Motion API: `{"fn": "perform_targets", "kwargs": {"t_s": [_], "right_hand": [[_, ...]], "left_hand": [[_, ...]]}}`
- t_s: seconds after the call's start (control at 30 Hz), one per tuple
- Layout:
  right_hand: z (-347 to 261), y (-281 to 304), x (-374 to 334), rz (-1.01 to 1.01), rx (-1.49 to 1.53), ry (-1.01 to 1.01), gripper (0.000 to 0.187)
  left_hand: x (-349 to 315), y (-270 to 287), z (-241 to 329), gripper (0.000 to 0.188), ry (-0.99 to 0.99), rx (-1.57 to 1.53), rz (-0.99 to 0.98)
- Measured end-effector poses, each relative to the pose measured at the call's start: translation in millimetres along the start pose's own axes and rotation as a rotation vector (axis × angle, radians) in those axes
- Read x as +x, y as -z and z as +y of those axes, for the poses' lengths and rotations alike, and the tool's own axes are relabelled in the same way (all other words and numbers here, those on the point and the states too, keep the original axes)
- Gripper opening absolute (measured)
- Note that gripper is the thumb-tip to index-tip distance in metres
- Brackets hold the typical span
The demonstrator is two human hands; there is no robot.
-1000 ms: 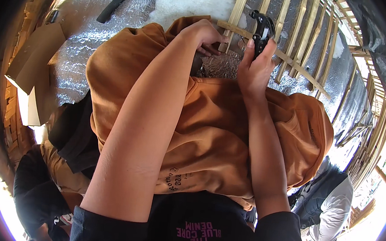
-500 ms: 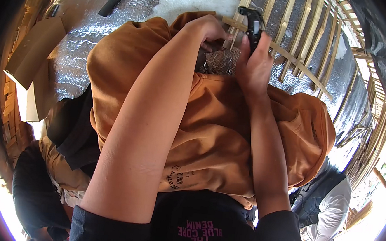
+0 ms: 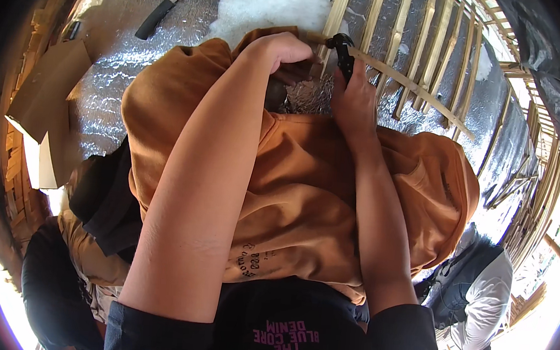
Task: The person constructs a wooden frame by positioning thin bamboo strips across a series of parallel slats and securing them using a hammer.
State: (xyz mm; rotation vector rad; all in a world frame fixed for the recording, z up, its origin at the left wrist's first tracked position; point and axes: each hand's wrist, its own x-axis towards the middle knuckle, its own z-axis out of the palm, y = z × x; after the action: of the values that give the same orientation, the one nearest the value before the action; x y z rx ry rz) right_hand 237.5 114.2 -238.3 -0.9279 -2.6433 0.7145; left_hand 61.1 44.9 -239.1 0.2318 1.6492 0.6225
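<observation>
My right hand (image 3: 356, 97) is closed around a black hand tool (image 3: 344, 56) with a curved head, whose exact kind I cannot make out. The tool's head is beside a thin wooden cross slat (image 3: 411, 84), which lies at a slant over several parallel slats (image 3: 390, 42). To the left, my left hand (image 3: 288, 52) is bent inward close to the slat's end. Its fingers are curled and in shadow, and what they hold is hidden. Brown-orange cloth (image 3: 312, 184) covers my lap and legs under both forearms.
Silvery foil sheeting (image 3: 119, 90) spreads over the ground, with a whitish patch (image 3: 270, 6) at the top. A black-handled knife (image 3: 155, 19) lies at upper left, above a cardboard piece (image 3: 48, 91). Other people are behind me: a dark sleeve (image 3: 54, 289) left, a grey sleeve (image 3: 486, 293) right.
My right hand and the black tool have shifted left, and the tool's head now sits lower in the view. My left hand has moved slightly left.
</observation>
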Motion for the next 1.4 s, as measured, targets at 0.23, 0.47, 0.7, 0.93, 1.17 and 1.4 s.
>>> {"fn": "perform_targets", "kwargs": {"t_s": [0.23,0.47,0.7,0.93,1.17,1.4], "right_hand": [[0,43,22,0.064,0.636,-0.284,0.026],[-1,129,25,0.283,1.215,-0.435,0.019],[15,138,26,0.349,1.350,-0.530,0.016],[10,132,24,0.304,1.348,-0.476,0.021],[11,134,21,0.338,1.388,-0.525,0.018],[7,132,22,0.311,1.372,-0.512,0.015]], "left_hand": [[0,2,0,0.055,-0.064,-0.258,-0.056],[9,3,6,0.046,-0.058,-0.489,-0.017],[-4,-1,15,0.037,-0.111,-0.534,0.034],[0,6,10,0.039,-0.162,-0.521,-0.022],[-3,3,11,0.039,-0.186,-0.514,-0.008],[-11,-1,15,0.043,-0.257,-0.394,0.066]]}}
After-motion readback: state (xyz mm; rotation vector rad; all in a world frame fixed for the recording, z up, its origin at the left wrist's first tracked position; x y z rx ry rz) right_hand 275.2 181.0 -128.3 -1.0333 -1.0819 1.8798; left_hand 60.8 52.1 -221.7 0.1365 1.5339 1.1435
